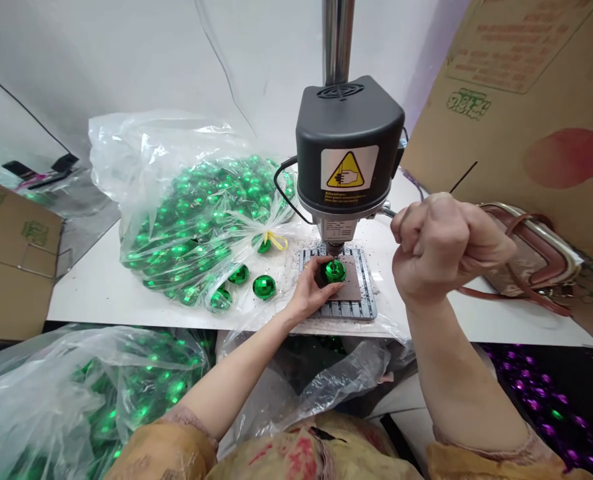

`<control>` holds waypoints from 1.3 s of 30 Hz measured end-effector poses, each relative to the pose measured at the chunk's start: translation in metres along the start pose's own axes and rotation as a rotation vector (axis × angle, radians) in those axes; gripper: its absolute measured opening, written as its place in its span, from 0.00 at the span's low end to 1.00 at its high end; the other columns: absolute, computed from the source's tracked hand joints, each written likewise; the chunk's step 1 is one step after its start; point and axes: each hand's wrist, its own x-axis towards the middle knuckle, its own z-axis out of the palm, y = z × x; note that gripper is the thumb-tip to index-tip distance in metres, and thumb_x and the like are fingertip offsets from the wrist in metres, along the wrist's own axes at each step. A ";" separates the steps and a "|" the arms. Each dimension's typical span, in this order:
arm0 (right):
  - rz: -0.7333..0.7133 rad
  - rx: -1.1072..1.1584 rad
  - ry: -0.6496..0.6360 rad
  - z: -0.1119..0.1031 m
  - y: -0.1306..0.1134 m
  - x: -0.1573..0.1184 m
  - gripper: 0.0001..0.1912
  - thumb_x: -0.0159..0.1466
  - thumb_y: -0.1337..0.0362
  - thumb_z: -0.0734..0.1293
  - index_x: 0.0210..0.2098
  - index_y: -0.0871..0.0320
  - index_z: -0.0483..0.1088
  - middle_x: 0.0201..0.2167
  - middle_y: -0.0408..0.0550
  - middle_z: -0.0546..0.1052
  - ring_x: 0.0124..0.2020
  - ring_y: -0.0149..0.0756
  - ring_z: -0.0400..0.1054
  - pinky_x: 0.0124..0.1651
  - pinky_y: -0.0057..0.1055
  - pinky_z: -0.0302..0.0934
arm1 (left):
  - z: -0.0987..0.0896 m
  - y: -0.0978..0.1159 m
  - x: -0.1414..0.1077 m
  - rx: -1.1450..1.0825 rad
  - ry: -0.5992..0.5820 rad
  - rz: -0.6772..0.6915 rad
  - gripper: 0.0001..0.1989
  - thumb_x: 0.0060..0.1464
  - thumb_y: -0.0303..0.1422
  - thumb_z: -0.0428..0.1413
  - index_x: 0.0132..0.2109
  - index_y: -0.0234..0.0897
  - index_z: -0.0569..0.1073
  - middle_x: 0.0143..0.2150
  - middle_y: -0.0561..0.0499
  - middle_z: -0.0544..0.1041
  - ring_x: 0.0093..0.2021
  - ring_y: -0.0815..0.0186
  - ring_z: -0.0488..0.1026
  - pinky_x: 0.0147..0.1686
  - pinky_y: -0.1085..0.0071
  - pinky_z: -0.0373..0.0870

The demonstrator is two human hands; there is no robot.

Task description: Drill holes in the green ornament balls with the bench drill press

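My left hand grips a shiny green faceted ball between thumb and fingers. The ball rests on a flat brown pad on the slotted metal base of a small bench drill press. Directly above the ball is the drill's chuck, its bit meeting the ball's top. To the right of the drill head, my right hand is closed in a fist around the drill press's feed lever. Most of the lever is hidden by the fingers; a thin dark rod sticks up behind them.
Left of the drill stands a clear plastic bag full of green balls, with a few loose balls beside it. Another bag hangs below the table edge. A handbag and a cardboard box are at right, purple balls below.
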 end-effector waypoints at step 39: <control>0.076 -0.007 -0.011 0.011 -0.004 0.028 0.24 0.63 0.61 0.67 0.16 0.55 0.52 0.11 0.36 0.56 0.13 0.23 0.50 0.18 0.30 0.46 | -0.019 0.049 -0.069 0.491 -0.282 0.160 0.21 0.48 0.44 0.66 0.45 0.40 0.71 0.41 0.47 0.74 0.42 0.57 0.72 0.42 0.62 0.69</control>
